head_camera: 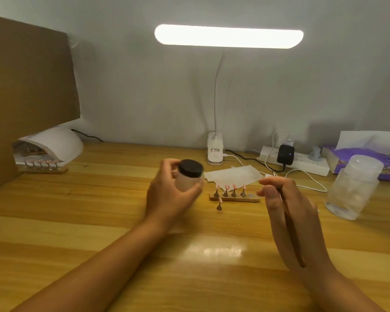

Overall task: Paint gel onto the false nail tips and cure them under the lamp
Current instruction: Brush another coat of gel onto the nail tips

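Observation:
My left hand (pixel 169 194) grips a small frosted gel jar (pixel 188 177) with a black lid, held just above the table. My right hand (pixel 288 212) holds a thin brown brush (pixel 291 226) along its palm, bristle end up by the fingertips. Between the hands a wooden strip (pixel 234 197) carries several pink nail tips (pixel 230 188) on small stands. One more stand with a tip (pixel 219 203) sits alone in front of the strip. At far left a white curing lamp (pixel 54 143) has a second strip of tips (pixel 42 165) at its opening.
A lit desk lamp (pixel 229 36) clips at the table's back edge. A white tissue (pixel 234 175) lies behind the strip. A power strip (pixel 302 163) with cables, a clear plastic bottle (pixel 354 188) and a purple tissue pack (pixel 369 156) stand at right. A cardboard panel (pixel 27 86) stands at left.

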### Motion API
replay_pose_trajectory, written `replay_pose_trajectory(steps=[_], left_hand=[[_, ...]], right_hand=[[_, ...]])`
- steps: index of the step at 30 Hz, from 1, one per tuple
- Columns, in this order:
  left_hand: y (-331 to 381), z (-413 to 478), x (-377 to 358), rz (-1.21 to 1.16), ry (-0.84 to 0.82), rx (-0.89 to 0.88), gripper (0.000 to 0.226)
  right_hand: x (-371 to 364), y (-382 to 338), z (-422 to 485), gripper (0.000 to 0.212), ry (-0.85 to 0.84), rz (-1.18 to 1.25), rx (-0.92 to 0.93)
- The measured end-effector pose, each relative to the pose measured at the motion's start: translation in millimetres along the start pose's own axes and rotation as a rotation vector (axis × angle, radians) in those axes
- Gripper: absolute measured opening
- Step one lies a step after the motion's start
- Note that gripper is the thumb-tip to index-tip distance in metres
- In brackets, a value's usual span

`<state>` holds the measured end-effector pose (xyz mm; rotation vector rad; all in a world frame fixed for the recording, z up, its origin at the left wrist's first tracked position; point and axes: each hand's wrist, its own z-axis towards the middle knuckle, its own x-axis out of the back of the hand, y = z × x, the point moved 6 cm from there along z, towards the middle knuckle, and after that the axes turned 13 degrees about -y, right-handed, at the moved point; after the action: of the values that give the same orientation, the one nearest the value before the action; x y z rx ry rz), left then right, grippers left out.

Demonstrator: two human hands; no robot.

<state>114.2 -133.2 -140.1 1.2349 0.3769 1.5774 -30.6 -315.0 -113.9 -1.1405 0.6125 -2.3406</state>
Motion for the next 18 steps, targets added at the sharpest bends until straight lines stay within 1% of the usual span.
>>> replay_pose_trajectory(steps=[2, 4, 6, 7, 9, 12, 13, 14, 15, 16, 17, 18], left_hand=[[-32, 8, 11, -0.074, 0.008, 0.216, 0.062], [-49, 12, 13, -0.083, -0.03, 0.313, 0.06], [-53, 15, 8, 0.01, -0.096, 0.315, 0.061], [-53, 17, 5, 0.077, -0.122, 0.309, 0.062], [-52, 19, 2, 0.182, -0.139, 0.312, 0.067], [-51, 19, 3, 0.23, -0.116, 0.329, 0.091], [-45, 18, 5, 0.265, -0.077, 0.297, 0.095], [-36, 15, 8, 0.314, -0.021, 0.218, 0.092], [-22, 11, 9, 0.359, 0.032, 0.096, 0.082], [-7, 5, 7, 0.385, 0.052, -0.038, 0.067], [6, -1, 1, 0.393, 0.01, -0.137, 0.05], [15, -6, -9, 0.397, -0.086, -0.184, 0.038]], right_hand=[[1, 0, 0, 0.023, 0.014, -0.07, 0.064], [-3, 4, 0, 0.018, 0.011, -0.147, 0.088], [-8, 8, -1, 0.013, -0.002, -0.219, 0.081], [-11, 10, -1, 0.015, -0.019, -0.257, 0.069], [-16, 19, -1, 0.028, -0.091, -0.322, 0.025], [-18, 36, 1, 0.048, -0.182, -0.301, -0.095], [-15, 39, 1, 0.048, -0.174, -0.254, -0.13], [-11, 42, 3, 0.045, -0.151, -0.196, -0.156], [-8, 44, 4, 0.039, -0.119, -0.133, -0.173], [-4, 45, 5, 0.032, -0.082, -0.068, -0.189], [0, 46, 5, 0.027, -0.045, -0.011, -0.203], [3, 46, 6, 0.024, -0.016, 0.023, -0.211]])
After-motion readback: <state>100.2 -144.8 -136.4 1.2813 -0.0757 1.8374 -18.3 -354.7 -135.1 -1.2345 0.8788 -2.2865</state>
